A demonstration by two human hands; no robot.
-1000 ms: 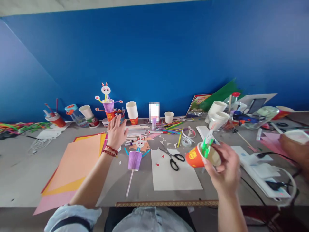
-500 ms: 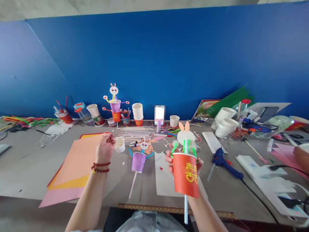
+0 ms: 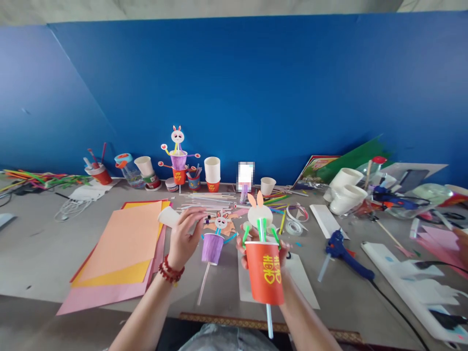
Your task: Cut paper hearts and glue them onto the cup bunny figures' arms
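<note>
My right hand (image 3: 243,248) grips a red paper cup (image 3: 263,278) with yellow characters from behind. Out of its top rises a blank white rabbit head (image 3: 260,214) with orange ears, on green strips. A pale straw (image 3: 269,321) sticks out below. My left hand (image 3: 186,231) reaches over the table, its fingers stretched and its thumb apart, beside a marker (image 3: 210,220). Whether the fingertips touch the marker I cannot tell. A white paper cup (image 3: 167,217) leans tilted behind this hand. Next to it lies a purple cup puppet (image 3: 212,248) with a drawn rabbit face.
Coloured paper sheets (image 3: 120,243) lie on the left. A blue glue gun (image 3: 345,253) and its cord are on the right, near a white power strip (image 3: 402,287). A finished rabbit puppet (image 3: 178,158) stands at the back. Another person's hand (image 3: 461,246) shows at the right edge.
My left hand has moved right and down toward the markers, its fingers stretching out. The white cup beside it has tipped left. The red cup puppet has shifted left and turned slightly.
</note>
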